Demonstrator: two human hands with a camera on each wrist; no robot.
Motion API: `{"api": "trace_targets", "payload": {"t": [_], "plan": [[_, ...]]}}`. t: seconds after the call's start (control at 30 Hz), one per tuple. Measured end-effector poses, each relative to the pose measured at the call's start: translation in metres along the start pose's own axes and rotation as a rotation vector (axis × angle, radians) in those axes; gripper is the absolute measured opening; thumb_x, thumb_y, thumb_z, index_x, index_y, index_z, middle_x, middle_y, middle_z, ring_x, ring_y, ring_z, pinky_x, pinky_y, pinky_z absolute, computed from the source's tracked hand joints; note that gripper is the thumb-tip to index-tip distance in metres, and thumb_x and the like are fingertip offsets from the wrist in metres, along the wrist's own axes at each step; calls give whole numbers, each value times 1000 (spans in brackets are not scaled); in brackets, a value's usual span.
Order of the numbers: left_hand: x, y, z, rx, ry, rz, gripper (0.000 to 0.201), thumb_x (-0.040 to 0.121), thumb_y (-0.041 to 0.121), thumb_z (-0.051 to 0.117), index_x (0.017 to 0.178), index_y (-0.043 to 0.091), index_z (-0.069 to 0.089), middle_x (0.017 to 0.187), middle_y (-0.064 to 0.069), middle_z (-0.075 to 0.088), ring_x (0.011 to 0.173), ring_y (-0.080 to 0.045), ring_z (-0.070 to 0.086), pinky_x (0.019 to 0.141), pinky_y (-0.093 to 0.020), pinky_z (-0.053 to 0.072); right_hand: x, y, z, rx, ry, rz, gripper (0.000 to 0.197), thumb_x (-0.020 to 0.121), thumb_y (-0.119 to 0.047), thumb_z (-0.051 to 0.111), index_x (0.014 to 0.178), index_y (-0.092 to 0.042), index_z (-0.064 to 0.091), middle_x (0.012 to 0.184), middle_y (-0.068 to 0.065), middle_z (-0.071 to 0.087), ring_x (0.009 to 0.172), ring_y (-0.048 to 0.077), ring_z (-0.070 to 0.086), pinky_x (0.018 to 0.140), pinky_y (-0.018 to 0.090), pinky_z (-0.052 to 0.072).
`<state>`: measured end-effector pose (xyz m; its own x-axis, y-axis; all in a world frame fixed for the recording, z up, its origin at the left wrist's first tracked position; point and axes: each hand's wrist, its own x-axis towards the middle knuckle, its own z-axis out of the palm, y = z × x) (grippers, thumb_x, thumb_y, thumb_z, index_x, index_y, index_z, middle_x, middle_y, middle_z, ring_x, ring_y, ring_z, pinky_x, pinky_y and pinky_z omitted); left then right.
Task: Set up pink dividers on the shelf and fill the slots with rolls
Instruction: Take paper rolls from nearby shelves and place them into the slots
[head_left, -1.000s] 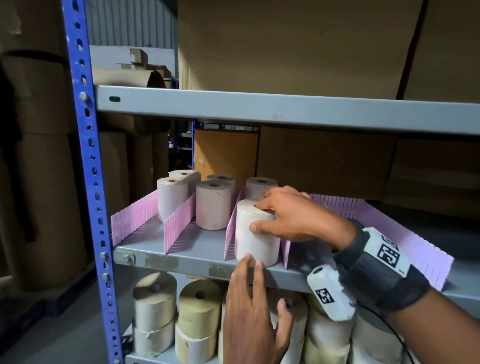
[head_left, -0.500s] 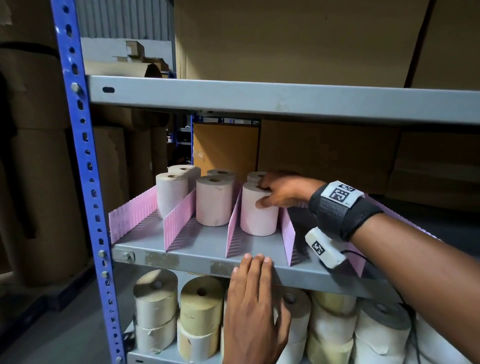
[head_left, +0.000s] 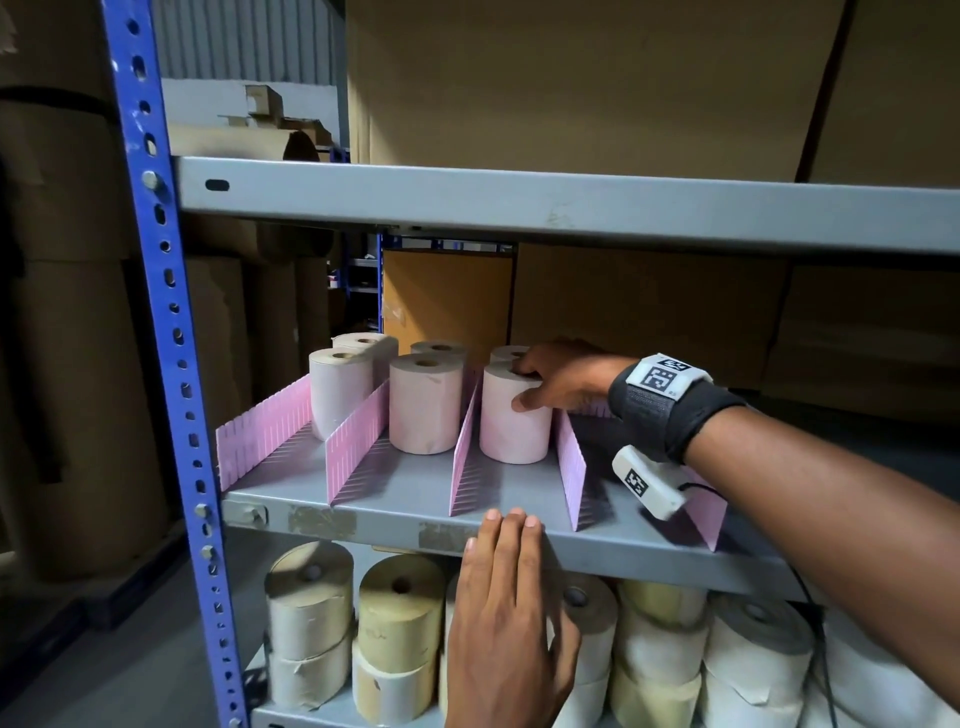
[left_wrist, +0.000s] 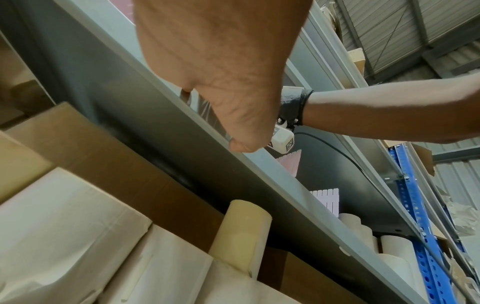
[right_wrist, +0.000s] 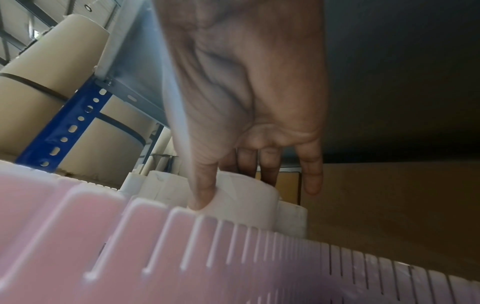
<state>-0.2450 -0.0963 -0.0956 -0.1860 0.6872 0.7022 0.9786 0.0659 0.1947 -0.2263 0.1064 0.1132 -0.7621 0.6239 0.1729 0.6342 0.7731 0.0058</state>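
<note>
Several pink slotted dividers (head_left: 358, 439) stand front to back on the grey middle shelf (head_left: 395, 483). Pale rolls stand upright in the slots between them, two deep. My right hand (head_left: 530, 387) holds the front roll (head_left: 514, 431) of the third slot, thumb on its side and fingers over its top rim. The right wrist view shows that thumb (right_wrist: 201, 195) pressed on the roll (right_wrist: 246, 197) above a divider (right_wrist: 233, 257). My left hand (head_left: 511, 551) lies flat with straight fingers, its tips on the shelf's front lip (head_left: 613, 551). The slot right of the held roll has no roll.
A blue perforated upright (head_left: 171, 364) bounds the rack at left. An upper grey shelf (head_left: 519, 208) hangs close over the rolls. The lower shelf is packed with cream and white rolls (head_left: 400, 623). Cardboard boxes (head_left: 649, 322) stand behind, and large brown paper rolls (head_left: 67, 364) stand left.
My right hand has slid the roll from the shelf's front edge back into the third slot. My left hand has risen slightly until its fingertips rest on the shelf lip.
</note>
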Motion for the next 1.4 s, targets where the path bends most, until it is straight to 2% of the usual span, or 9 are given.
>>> {"api": "trace_targets", "payload": {"t": [0.2, 0.37, 0.47, 0.63, 0.73, 0.83, 1.1, 1.2, 1.4], "plan": [[0, -2, -2, 1, -21, 20, 78, 70, 41, 68, 138, 3, 62, 147, -11, 57, 139, -33, 51, 109, -43, 38, -1, 3, 2, -10, -12, -46, 29, 86, -43, 69, 105, -20, 67, 97, -16, 55, 82, 12, 53, 58, 21, 34], [-2, -4, -11, -27, -88, 57, 84, 70, 42, 71, 143, 4, 58, 151, -11, 53, 142, -31, 48, 111, -42, 36, -4, -1, 1, -13, -22, -8, 25, 88, -39, 69, 102, -19, 64, 86, -17, 57, 78, 12, 54, 56, 18, 32], [-3, -13, -22, 5, -156, 113, 88, 69, 45, 75, 144, 4, 56, 153, -10, 51, 143, -31, 47, 108, -41, 48, -13, -6, -6, -11, -75, 26, 49, 92, -39, 65, 134, -15, 57, 130, 0, 63, 113, 23, 59, 87, 24, 44], [-12, -26, -40, -70, -274, 105, 83, 96, 51, 43, 164, 21, 7, 170, 9, -5, 157, -13, -12, 128, -34, 8, -73, -17, -29, 16, 58, -26, 60, 89, -50, 62, 140, -20, 54, 140, 1, 59, 125, 22, 57, 99, 30, 47], [-27, -18, -60, -196, -235, 45, 76, 99, 48, 47, 163, 25, 13, 170, 9, 6, 158, -10, 1, 127, -28, 9, -131, -24, -33, 53, 164, -39, 61, 87, -56, 61, 140, -27, 54, 141, -3, 59, 127, 20, 55, 101, 36, 48], [-46, -1, -82, -395, -135, -16, 69, 93, 45, 53, 157, 24, 36, 164, 10, 31, 152, -7, 27, 120, -30, 33, -199, -32, -26, 114, 296, -44, 55, 86, -55, 60, 133, -28, 60, 136, -6, 63, 124, 16, 58, 101, 41, 49], [-87, 67, -99, -718, 16, 51, 46, 88, 40, 57, 129, 19, 66, 126, 7, 66, 112, -15, 67, 91, -30, 50, -377, -21, 19, 194, 350, 259, 42, 84, -59, 60, 121, -40, 66, 119, -26, 65, 93, -6, 64, 80, 21, 50], [-100, 104, -94, -787, -62, 139, 37, 88, 36, 62, 122, 22, 69, 117, 10, 68, 103, -11, 69, 85, -22, 50, -425, 3, 22, 139, 297, 380, 37, 85, -54, 63, 120, -40, 67, 117, -25, 66, 78, -6, 63, 71, 12, 43], [-105, 184, -84, -908, -314, 369, 38, 84, 42, 59, 117, 30, 72, 120, 12, 69, 103, -7, 69, 82, -18, 54, -502, 69, 18, 76, 313, 572, 45, 84, -60, 57, 119, -34, 68, 119, -21, 68, 103, 7, 67, 88, 33, 54]]}}
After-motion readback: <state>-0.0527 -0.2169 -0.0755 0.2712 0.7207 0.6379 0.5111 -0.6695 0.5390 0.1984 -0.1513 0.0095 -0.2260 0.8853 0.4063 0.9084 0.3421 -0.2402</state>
